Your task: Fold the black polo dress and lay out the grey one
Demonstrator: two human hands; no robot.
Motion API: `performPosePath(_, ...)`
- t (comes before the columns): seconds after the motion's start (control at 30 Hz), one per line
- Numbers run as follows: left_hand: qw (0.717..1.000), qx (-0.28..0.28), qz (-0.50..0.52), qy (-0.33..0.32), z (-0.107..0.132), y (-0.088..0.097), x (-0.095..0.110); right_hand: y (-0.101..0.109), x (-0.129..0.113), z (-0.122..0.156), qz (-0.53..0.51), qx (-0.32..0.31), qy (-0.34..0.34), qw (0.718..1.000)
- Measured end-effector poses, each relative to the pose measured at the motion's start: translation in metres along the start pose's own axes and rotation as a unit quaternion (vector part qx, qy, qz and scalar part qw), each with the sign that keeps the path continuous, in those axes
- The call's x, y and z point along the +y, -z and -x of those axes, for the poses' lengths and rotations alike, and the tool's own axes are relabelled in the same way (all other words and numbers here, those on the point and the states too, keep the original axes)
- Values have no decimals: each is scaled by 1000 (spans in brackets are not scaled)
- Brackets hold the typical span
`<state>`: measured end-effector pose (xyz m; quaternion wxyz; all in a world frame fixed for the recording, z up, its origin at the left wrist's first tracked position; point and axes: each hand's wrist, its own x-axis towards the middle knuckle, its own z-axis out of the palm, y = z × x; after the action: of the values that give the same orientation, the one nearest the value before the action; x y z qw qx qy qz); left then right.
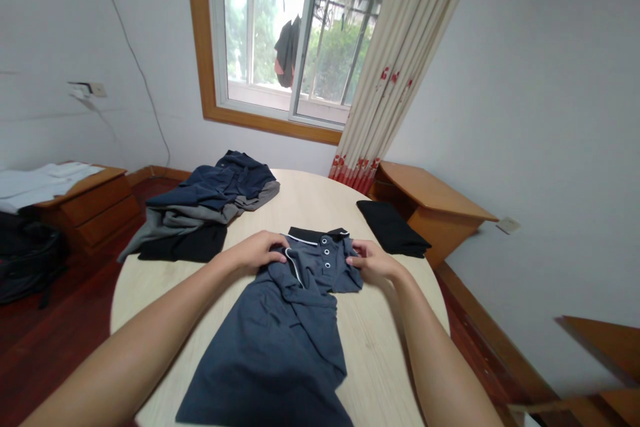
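A dark grey-blue polo shirt lies on the round pale table, its black collar with white trim at the far end and several light-ringed buttons down the placket. Its lower part spreads toward me, and the cloth is bunched around the middle. My left hand pinches the cloth at the shirt's left shoulder, close to a white-edged sleeve opening. On the opposite side, my right hand grips the right shoulder edge between thumb and fingers. Some fingertips of both hands are hidden behind the cloth.
A heap of dark blue, grey and black clothes sits at the table's far left. A folded black garment lies near the right edge. Beyond stand a wooden desk, a patterned curtain and a low drawer cabinet.
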<state>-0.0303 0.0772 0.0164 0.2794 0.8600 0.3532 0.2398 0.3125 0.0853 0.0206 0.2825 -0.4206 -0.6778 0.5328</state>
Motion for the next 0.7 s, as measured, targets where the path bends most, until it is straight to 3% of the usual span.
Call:
performPosePath(0.17,998,32,26,46,4,18,-8,13,-3,5,11,44,-15,999)
performPosePath(0.3,997,41,9,57,5,19,-11,13,4,2,34,70,-23,997)
performPosePath(0.7,998,33,4,57,4,14,-15,19,15,-3,93,32,-29,995)
